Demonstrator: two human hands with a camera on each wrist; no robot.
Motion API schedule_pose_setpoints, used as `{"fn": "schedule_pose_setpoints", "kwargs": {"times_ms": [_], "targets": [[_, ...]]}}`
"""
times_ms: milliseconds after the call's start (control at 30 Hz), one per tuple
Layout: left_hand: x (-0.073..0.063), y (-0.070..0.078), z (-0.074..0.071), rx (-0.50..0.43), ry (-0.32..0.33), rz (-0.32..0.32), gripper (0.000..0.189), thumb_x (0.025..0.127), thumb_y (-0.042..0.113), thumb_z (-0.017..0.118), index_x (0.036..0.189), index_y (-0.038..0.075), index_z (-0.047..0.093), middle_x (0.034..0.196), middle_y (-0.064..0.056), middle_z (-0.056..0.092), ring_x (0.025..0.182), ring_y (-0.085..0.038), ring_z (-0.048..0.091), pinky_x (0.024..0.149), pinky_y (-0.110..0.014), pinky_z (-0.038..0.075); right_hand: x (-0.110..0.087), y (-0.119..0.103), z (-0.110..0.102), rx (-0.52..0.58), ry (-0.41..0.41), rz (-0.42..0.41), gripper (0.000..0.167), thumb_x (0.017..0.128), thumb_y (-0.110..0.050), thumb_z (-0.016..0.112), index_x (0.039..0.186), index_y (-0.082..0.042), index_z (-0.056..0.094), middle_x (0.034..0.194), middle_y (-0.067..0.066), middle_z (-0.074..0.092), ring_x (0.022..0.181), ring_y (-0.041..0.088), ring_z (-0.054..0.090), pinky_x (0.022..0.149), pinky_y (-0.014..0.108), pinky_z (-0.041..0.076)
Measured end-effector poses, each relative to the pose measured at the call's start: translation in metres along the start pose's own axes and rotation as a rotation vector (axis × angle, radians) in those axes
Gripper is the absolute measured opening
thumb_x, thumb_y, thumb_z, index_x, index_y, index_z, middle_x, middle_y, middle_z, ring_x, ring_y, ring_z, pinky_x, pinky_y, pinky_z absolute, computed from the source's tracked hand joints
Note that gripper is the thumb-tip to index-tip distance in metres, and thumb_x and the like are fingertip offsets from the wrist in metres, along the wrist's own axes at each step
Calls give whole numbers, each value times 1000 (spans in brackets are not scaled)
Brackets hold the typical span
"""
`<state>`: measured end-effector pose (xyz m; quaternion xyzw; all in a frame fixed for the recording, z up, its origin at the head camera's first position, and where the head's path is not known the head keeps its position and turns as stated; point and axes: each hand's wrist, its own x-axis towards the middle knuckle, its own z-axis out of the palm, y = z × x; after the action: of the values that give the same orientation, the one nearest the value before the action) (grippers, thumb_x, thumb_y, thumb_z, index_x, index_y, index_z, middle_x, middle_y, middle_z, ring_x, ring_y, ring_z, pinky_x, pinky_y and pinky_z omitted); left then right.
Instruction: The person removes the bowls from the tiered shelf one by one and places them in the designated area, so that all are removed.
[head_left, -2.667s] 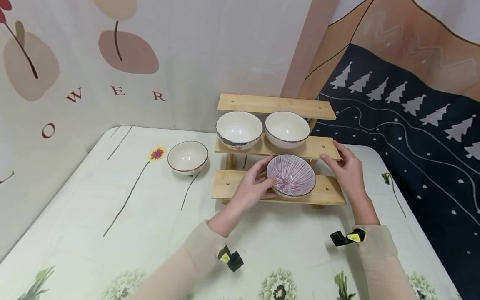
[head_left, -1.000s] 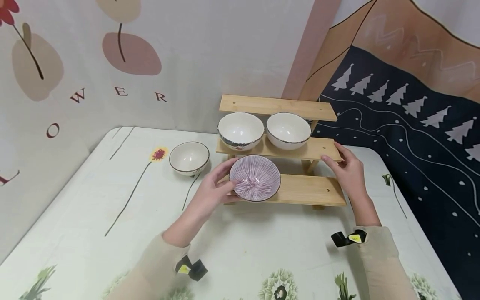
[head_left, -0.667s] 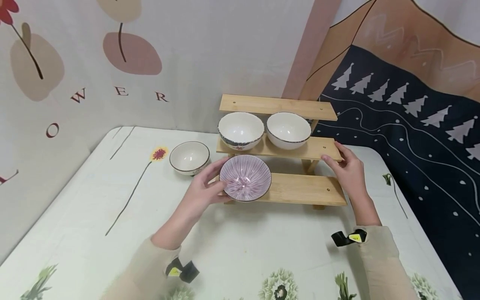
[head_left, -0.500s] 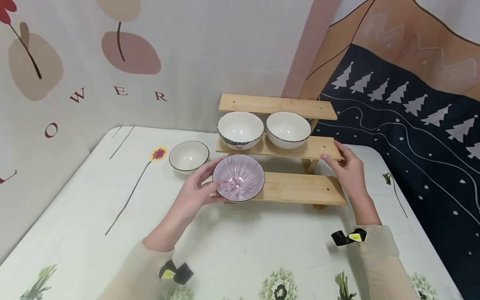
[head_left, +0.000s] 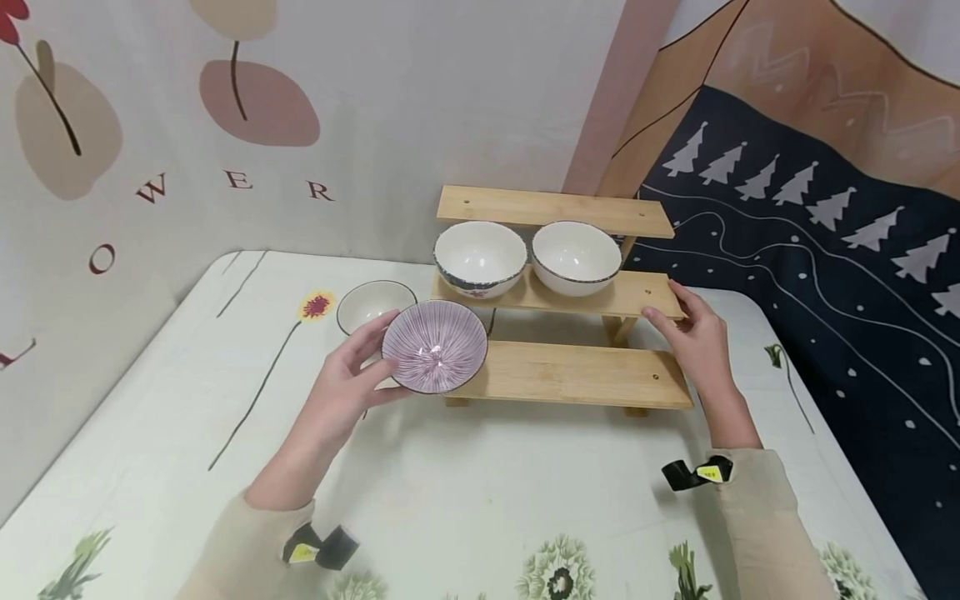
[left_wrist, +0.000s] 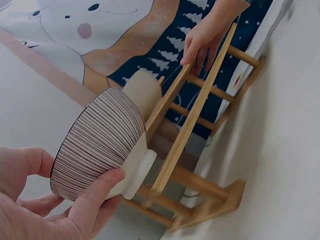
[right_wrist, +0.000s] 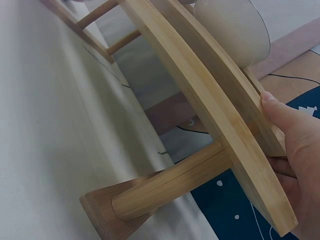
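My left hand (head_left: 341, 387) holds a purple-striped bowl (head_left: 435, 347) by its left side, thumb at the rim and fingers beneath. In the left wrist view the striped outside of the bowl (left_wrist: 100, 140) and its white foot show, tilted beside the shelf boards. The bowl overlaps the left end of the lowest shelf and part of a cream bowl (head_left: 367, 302) on the table. My right hand (head_left: 697, 337) grips the right end of the middle board of a three-tier wooden shelf (head_left: 637, 292). In the right wrist view its thumb (right_wrist: 272, 102) lies on that board.
Two white bowls with dark rims, a left one (head_left: 480, 254) and a right one (head_left: 576, 257), stand side by side on the middle tier. The top board (head_left: 555, 210) runs behind them. A flower-printed cloth (head_left: 480, 475) covers the table, with patterned curtains behind.
My left hand has carried the striped bowl leftward from the lowest shelf, past its left end and over the cream bowl's near edge. My right hand has stayed on the middle board.
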<state>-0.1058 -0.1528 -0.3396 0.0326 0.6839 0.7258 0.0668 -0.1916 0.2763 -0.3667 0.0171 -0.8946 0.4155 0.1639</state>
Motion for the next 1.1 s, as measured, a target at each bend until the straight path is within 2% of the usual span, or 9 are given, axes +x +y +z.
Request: {"fn": "schedule_pose_setpoints", "kwargs": {"times_ms": [167,367,600,833,933,1100], "targets": [[-3,4,-10,1,33,11,60,99,-3,46,155,9,31,155,-17,37,107,-5,63,83,-32,64,0,1,0,-6,0,4,72,94,-40,67,152,-5,40,150,21,48,134,35,52,80,-6,37],[-3,5,-24,-4,79,22,60,100,1,50,156,11,31,153,-13,38,108,-4,62,81,-29,64,0,1,1,-6,-1,11,72,94,-39,68,152,-6,40,150,20,49,135,35,52,81,-5,37],[2,8,-38,-47,123,54,61,99,-2,50,155,16,35,150,-8,42,107,-5,63,80,-28,64,0,0,1,-3,1,9,72,94,-39,68,152,-6,40,150,21,49,133,35,53,81,-5,38],[7,8,-52,-89,148,75,61,98,-2,52,154,16,36,154,-6,38,114,-5,58,80,-28,64,0,2,1,5,1,12,72,95,-39,67,152,-4,40,150,21,49,133,36,53,82,-6,38],[11,7,-59,-112,175,78,62,98,-3,53,154,17,37,156,-8,37,113,-5,59,79,-27,64,0,2,1,3,2,12,72,95,-40,67,152,-4,39,150,21,49,133,36,52,82,-6,38],[16,7,-68,-167,236,73,65,97,-3,53,156,19,34,158,-9,35,111,-3,61,78,-27,64,0,3,1,-6,-1,21,73,94,-41,67,152,-6,40,151,18,49,135,33,52,91,1,46]]}}
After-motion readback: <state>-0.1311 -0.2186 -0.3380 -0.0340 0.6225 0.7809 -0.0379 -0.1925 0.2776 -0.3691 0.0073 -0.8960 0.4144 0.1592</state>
